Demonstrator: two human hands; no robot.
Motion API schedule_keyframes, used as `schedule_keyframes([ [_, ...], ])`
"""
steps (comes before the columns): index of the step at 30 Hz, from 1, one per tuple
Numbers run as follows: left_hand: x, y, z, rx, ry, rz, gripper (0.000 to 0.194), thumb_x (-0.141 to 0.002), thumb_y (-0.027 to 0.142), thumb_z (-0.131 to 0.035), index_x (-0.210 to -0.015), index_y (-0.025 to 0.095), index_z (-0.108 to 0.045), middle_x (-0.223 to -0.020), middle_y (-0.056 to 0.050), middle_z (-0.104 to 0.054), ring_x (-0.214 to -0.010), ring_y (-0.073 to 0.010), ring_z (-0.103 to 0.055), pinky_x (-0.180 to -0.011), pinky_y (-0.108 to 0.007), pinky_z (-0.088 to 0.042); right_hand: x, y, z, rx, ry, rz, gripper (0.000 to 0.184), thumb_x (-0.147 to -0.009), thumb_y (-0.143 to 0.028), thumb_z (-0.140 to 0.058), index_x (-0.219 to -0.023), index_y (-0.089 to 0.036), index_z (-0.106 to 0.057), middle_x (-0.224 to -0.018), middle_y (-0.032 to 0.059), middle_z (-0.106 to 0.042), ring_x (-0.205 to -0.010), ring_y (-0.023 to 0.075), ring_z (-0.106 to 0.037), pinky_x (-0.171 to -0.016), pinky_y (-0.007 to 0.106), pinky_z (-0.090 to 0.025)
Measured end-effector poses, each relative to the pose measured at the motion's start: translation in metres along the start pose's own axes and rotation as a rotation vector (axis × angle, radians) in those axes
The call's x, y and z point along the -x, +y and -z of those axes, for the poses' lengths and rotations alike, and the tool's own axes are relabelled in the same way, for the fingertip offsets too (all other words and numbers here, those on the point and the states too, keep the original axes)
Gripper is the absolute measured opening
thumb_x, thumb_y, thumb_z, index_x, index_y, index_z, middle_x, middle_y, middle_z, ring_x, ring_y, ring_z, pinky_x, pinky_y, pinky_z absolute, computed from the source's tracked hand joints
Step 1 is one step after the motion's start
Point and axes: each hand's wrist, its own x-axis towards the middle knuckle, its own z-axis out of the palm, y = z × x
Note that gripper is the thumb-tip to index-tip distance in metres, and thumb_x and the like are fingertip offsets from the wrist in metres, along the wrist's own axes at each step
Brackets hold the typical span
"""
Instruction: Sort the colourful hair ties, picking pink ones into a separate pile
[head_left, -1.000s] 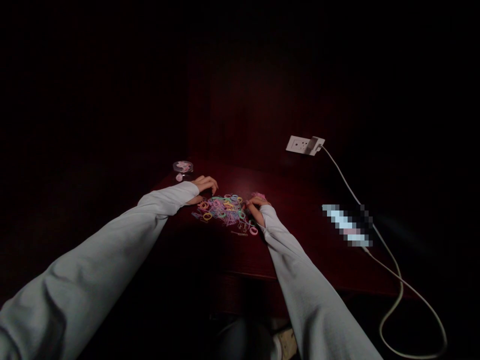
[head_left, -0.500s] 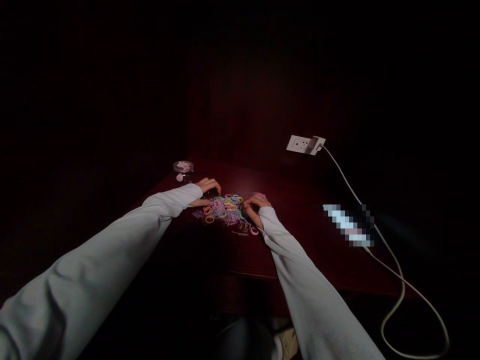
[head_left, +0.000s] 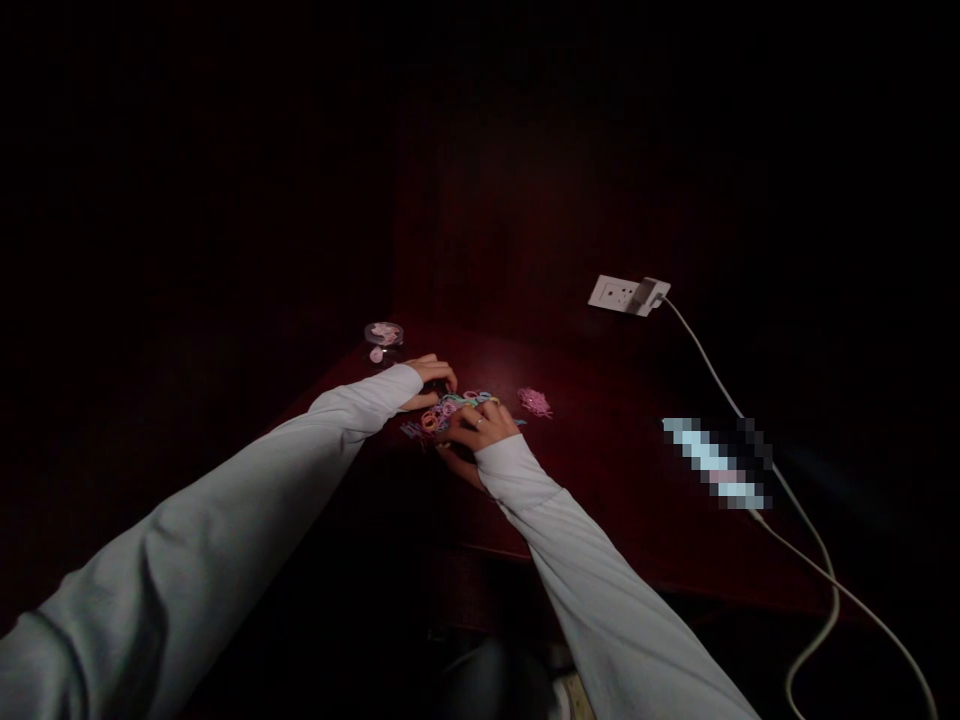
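A mixed heap of small colourful hair ties, with thin clip-like pieces among them, lies on the dark red table. My left hand is at the heap's far left edge, fingers bent and apart, with nothing visibly held. Over the right and near part of the heap spreads my right hand, a ring on one finger. Its fingers are apart and touch the bands, and the palm hides much of the heap. A separate small pile of pink bands sits beyond the right hand.
At the back left stands a clear round container with pink pieces, and a pink item is by it. On the right lies a blurred-out lit device with a white cable near it. A charger is plugged into the wall socket.
My right hand has moved left and nearer, from the heap's right edge to on top of it. The pink pile is now uncovered. The view has shifted slightly.
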Motion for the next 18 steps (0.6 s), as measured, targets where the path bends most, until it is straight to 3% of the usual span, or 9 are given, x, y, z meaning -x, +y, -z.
schedule_keyframes([
  [7, -0.001, 0.000, 0.003, -0.022, -0.005, 0.006, 0.029, -0.087, 0.015, -0.056, -0.111, 0.020, -0.072, -0.110, -0.007, -0.075, -0.104, -0.0248, -0.063, -0.096, -0.036, -0.048, 0.000, 0.003, 0.001, -0.072, 0.102, -0.148, 0.017, -0.102, -0.038, -0.068, -0.104, -0.030, -0.083, -0.113, 0.0048, -0.077, -0.108, 0.0268, -0.052, -0.095, 0.040, -0.038],
  [11, -0.002, 0.002, -0.001, -0.035, 0.013, 0.012, 0.030, -0.085, 0.012, -0.057, -0.109, 0.020, -0.072, -0.108, -0.006, -0.075, -0.104, -0.0242, -0.063, -0.096, -0.035, -0.048, -0.002, -0.002, -0.005, -0.061, 0.076, -0.118, 0.014, -0.097, -0.038, -0.074, -0.106, -0.031, -0.083, -0.115, 0.0052, -0.076, -0.109, 0.0272, -0.051, -0.094, 0.041, -0.037],
  [18, -0.002, 0.006, -0.001, -0.050, -0.003, 0.006, 0.032, -0.085, 0.011, -0.056, -0.111, 0.021, -0.073, -0.106, -0.005, -0.076, -0.103, -0.0242, -0.065, -0.093, -0.034, -0.048, -0.002, 0.003, -0.012, -0.045, 0.045, -0.182, 0.015, -0.093, -0.037, -0.079, -0.106, -0.032, -0.084, -0.119, 0.0060, -0.073, -0.110, 0.0284, -0.049, -0.094, 0.041, -0.037],
])
